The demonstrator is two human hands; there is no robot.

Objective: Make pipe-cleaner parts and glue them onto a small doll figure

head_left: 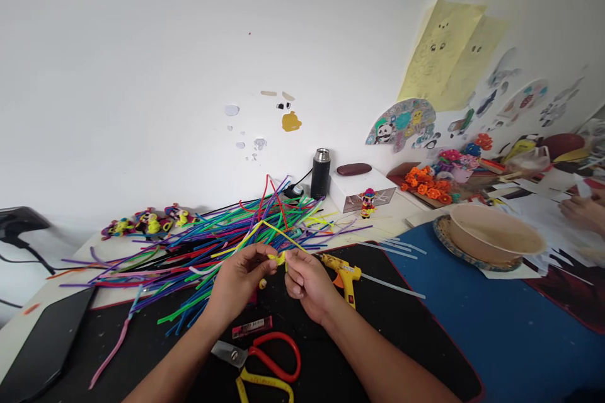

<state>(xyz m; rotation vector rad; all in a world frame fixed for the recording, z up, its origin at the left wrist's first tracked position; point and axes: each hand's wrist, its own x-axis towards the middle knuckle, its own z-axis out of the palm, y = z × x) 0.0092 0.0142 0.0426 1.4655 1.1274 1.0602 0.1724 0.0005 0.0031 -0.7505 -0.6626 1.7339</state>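
Both my hands meet over the black mat (406,327), pinching a yellow pipe cleaner (280,258) between them. My left hand (239,280) grips its left end with closed fingers. My right hand (307,280) pinches the right end, and two long yellow strands rise from the pinch toward the pile. A small yellow bead-like piece (262,284) lies on the mat just under my left fingers. A big heap of coloured pipe cleaners (208,239) spreads behind my hands.
A yellow glue gun (344,271) lies right of my hands, clear glue sticks (392,286) beyond it. Red-handled scissors (269,356) and a yellow measuring tape (265,384) lie near me. A black flask (320,173), white box (363,192), beige bowl (491,233) and another person's hand (583,211) are farther back.
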